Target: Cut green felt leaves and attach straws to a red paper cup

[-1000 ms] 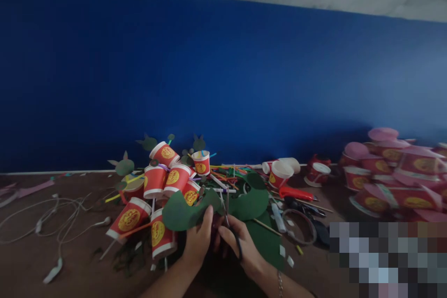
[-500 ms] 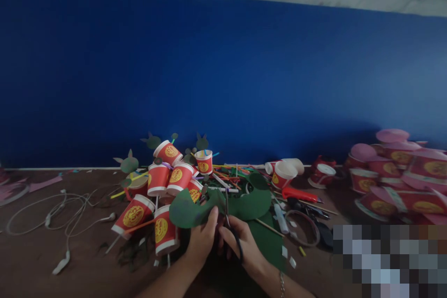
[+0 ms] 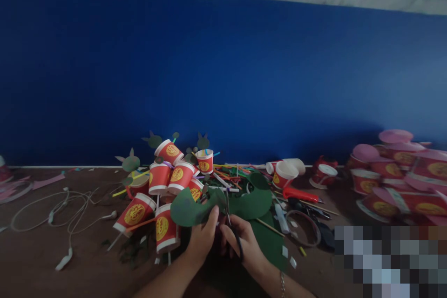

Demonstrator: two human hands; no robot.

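The green paper [image 3: 188,210], matte and dark, has a broad rounded lobe at its left end and a concave upper edge; it is held at the right side of the pile of red cups [image 3: 179,175], partly overlapping it in view. The grip of the left hand [image 3: 202,241] is clamped on the paper; that of the right hand [image 3: 247,243] is closed around black-handled scissors [image 3: 228,212], right of the pile.

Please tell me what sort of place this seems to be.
Probably a craft workspace, judging by the scissors, the curved green sheet held at their blades, and the piled red cups.
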